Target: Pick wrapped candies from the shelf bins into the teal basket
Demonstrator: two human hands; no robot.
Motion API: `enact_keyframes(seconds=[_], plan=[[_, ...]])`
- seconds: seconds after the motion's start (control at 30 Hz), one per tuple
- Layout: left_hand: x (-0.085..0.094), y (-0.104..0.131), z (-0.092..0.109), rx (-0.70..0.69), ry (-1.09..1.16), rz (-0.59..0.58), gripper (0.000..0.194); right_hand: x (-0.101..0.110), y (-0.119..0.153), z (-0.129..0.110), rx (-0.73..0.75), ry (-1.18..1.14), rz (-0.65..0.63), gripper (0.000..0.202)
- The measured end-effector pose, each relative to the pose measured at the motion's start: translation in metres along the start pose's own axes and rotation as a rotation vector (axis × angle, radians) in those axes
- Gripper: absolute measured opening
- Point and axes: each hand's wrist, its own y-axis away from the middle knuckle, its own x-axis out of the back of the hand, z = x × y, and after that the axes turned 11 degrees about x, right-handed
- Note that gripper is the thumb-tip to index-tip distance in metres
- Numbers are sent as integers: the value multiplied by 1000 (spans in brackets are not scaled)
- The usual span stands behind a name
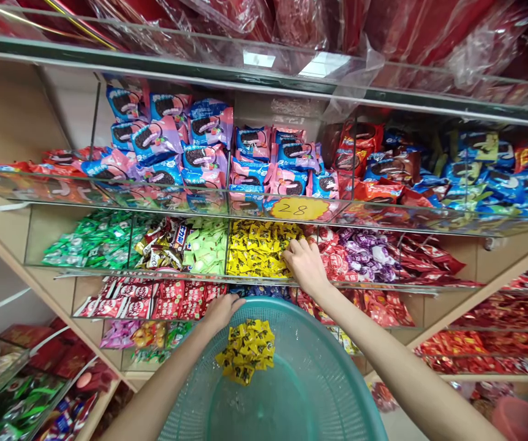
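Observation:
My left hand [223, 311] is closed on the far rim of a teal plastic basket [337, 361]. A small pile of yellow-wrapped candies [248, 350] lies inside the basket, toward its far left. Above the basket, my right hand [307, 264] reaches into a shelf compartment of the same yellow candies [264, 248]. Its fingers curl down among the candies at the compartment's right side, and the fingertips are partly hidden. Red-and-pink wrapped candies [335, 260] fill the space just right of that hand.
Glass edges [199, 274] front the shelf. Green-wrapped candies [94, 242] and purple ones [372, 248] fill other compartments. Blue-and-pink cookie packets [158, 138] are stacked above, behind a yellow "28" price tag [299, 209]. Red packets [169, 299] lie on the tier below.

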Motion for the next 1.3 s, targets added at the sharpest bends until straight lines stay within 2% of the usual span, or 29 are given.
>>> enact_keyframes(seconds=[0.23,0.53,0.63,0.73,0.83,0.97,1.13,1.3], plan=[[1,1,1,-10,7,1,48,1,-1,1,9,49,54,15],[4,2,2,-19,13,-15,49,18,11,3,-31,-46,204,18],[3,1,2,-31,3,-18,49,30,19,-8,-19,-143,267,20],[2,0,2,-34,-4,-9,47,34,32,-32,57,-285,282,22],[0,-1,2,-20,-10,-11,44,24,49,-63,186,-429,185,23],[1,-1,3,-4,-18,-17,44,-2,69,-93,292,-536,-50,24],[5,0,5,3,-26,-23,45,-28,83,-104,307,-542,-250,18],[5,0,5,-9,-18,-31,46,-37,87,-107,286,-550,-318,18]])
